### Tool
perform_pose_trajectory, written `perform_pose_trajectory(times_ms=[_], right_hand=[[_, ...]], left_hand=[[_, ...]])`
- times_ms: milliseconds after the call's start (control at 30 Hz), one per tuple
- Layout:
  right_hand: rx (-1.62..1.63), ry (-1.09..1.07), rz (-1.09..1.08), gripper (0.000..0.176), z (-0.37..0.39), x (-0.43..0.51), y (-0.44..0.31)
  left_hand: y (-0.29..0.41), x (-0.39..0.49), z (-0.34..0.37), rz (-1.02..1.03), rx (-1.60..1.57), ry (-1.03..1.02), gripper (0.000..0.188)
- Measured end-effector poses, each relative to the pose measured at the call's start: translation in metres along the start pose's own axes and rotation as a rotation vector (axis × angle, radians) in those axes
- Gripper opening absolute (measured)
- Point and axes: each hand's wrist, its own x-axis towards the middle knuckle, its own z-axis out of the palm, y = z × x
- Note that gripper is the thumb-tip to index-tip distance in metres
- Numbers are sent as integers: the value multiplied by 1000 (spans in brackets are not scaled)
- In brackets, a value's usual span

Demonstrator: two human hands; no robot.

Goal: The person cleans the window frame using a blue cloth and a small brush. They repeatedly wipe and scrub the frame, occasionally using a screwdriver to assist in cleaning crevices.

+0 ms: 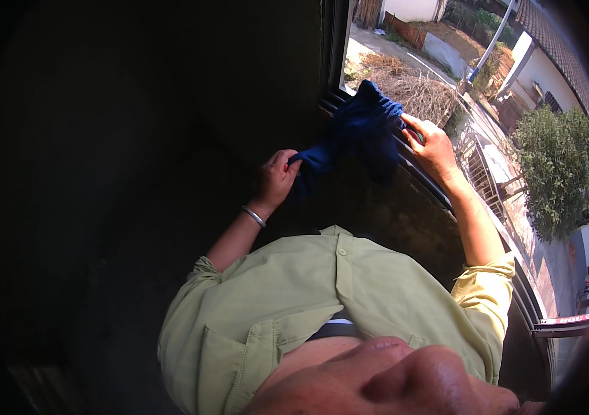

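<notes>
A dark blue cloth (359,129) stretches between my two hands beside the lower corner of a dark window frame (332,49). My left hand (277,176) pinches its near left end, with a metal bangle (254,216) on that wrist. At the window sill, my right hand (429,148) grips the bunched upper right part between thumb and fingers. Part of the cloth lies over the sill track (419,174), and folds hang down on the room side. A small green bit shows by my right fingers; I cannot tell what it is.
Dark wall (253,67) stands left of the window, and the room's left side is in deep shadow. Outside are a brushwood pile (411,85), a leafy tree (556,171), a metal railing (481,171) and a tiled roof (559,41). A crossbar (564,328) juts at lower right.
</notes>
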Motion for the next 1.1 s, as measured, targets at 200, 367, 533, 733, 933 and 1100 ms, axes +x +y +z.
perform_pose_trajectory(times_ms=[200,367,533,733,933,1100], right_hand=[[-146,-417,-162,28,2,87,-13],[-111,-528,-200,14,33,122,-21],[-134,-463,-272,10,37,105,-8],[-17,-318,-233,33,43,62,2],[452,-106,-12,30,47,32,-10],[465,182,59,36,29,-41,-32]], left_hand=[[-7,-3,-1,20,3,-6,17],[-8,-7,4,-56,-27,-19,17],[-10,-8,8,-57,27,22,17],[-14,-10,9,-36,1,45,17],[-9,-4,8,25,43,36,18],[-9,-7,9,-42,58,13,20]])
